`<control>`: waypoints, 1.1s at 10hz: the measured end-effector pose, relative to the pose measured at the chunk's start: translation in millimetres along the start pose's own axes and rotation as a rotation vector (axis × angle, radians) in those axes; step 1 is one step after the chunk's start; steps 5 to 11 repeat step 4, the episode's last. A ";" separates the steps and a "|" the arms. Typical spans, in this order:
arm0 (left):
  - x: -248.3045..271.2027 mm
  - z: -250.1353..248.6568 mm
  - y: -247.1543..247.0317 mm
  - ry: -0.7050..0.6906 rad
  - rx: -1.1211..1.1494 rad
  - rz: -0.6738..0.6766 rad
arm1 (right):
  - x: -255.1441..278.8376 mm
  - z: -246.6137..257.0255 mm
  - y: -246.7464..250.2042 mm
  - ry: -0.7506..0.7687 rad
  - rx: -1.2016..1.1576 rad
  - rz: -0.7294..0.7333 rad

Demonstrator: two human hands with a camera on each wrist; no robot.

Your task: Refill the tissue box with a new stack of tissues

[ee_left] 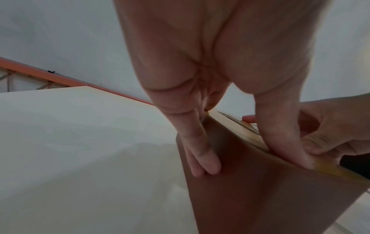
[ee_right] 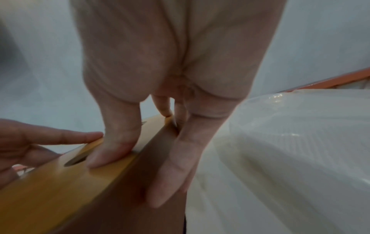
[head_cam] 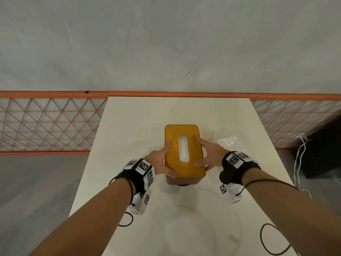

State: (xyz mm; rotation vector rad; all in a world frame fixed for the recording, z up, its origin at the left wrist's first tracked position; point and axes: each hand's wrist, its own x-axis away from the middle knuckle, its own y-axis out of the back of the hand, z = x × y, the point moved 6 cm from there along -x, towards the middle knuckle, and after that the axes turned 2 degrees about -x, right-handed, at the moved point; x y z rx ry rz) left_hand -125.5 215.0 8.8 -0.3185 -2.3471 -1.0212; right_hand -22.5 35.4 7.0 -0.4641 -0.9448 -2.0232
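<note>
A tissue box point(head_cam: 191, 170) with a yellow wooden lid and brown sides stands mid-table, lengthwise away from me. White tissue point(head_cam: 183, 148) shows through the lid's oval slot. My left hand point(head_cam: 163, 159) grips the box's left side, thumb on the lid and fingers down the brown wall point(ee_left: 270, 197). My right hand point(head_cam: 203, 152) grips the right side the same way, thumb and forefinger on the lid point(ee_right: 50, 190), the other fingers point(ee_right: 170, 174) down the side. The box's base is hidden from me.
A crumpled clear plastic wrapper point(head_cam: 228, 140) lies on the white table point(head_cam: 129, 126) just right of the box. An orange mesh fence point(head_cam: 46, 124) runs behind the table against a grey wall. A black object with white cables point(head_cam: 299, 163) sits off the right edge.
</note>
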 end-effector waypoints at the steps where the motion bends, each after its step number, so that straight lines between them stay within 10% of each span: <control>1: 3.4 -1.9 2.1 -0.004 0.009 -0.014 | 2.0 5.3 3.7 -0.022 0.063 0.012; 4: 36.2 -7.8 52.4 -0.061 -0.185 -0.531 | 24.8 38.6 29.2 0.140 0.402 -0.353; 11: 36.2 -7.8 52.4 -0.061 -0.185 -0.531 | 24.8 38.6 29.2 0.140 0.402 -0.353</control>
